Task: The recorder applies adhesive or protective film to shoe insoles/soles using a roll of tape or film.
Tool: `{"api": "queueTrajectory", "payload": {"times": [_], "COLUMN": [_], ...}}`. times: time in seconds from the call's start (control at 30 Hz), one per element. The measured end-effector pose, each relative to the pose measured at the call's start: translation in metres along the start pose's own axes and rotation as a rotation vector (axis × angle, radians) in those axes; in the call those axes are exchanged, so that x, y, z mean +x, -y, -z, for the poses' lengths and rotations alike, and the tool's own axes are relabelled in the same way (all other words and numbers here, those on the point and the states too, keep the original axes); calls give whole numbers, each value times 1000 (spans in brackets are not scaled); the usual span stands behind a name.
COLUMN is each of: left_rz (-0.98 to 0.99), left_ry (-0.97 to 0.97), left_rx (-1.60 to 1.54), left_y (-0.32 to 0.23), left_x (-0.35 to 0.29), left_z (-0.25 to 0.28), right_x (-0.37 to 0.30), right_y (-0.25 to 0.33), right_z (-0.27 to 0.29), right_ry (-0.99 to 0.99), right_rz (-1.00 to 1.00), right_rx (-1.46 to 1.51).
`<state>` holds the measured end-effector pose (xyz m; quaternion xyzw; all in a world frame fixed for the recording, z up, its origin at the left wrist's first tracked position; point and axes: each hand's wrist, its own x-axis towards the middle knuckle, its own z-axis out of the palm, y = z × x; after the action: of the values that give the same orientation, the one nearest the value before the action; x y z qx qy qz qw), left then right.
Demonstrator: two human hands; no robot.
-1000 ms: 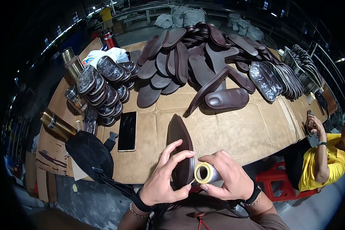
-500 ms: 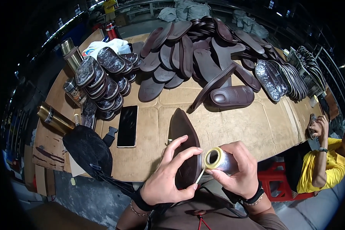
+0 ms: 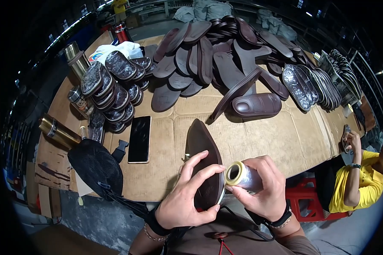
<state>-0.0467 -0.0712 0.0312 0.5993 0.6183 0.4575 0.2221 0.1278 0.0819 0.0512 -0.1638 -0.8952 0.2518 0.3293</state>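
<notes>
In my left hand [image 3: 190,192] a dark brown shoe sole [image 3: 203,146] stands on its edge, the fingers spread over its face and the thumb at its near end. My right hand [image 3: 264,185] is wrapped round a roll of clear plastic film [image 3: 247,177] with a yellowish core, held just right of the sole. The roll's open end points toward the sole. A loose pile of brown soles [image 3: 191,63] lies beyond my hands, with one sole [image 3: 256,106] lying flat at its near edge.
Film-wrapped soles [image 3: 115,95] are stacked at the left, others [image 3: 300,87] at the right. A phone [image 3: 139,139], a black mesh bag [image 3: 95,165] and a gold flask [image 3: 59,131] lie on the cardboard-covered table [image 3: 281,144]. A co-worker in yellow [image 3: 356,191] sits at the right.
The roll has shifted slightly left, closer to the sole. A pale strip that stretched between the roll and my left thumb no longer shows. My left hand keeps its hold.
</notes>
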Motion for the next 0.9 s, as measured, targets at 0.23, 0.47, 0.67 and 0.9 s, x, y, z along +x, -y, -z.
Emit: {"api": "queueTrajectory", "payload": {"times": [0.23,0.47,0.67,0.9], "left_rz": [3,8,31,13], "left_ry": [6,-17,-113,-185], "left_rx": [-4,1,-54,-38], "left_y": [1,4,14,22], "left_x": [-1,-7,-15,-24], "left_z": [0,-4,-17,-23], "right_x": [0,-1,-1,1], "right_y": [3,7,7,-3], "right_z": [0,1,-4,-9], "right_ry": [-1,88,220,354], "right_rz": [-14,-67,-61,5], "right_rx": [-14,-43,60,116]}}
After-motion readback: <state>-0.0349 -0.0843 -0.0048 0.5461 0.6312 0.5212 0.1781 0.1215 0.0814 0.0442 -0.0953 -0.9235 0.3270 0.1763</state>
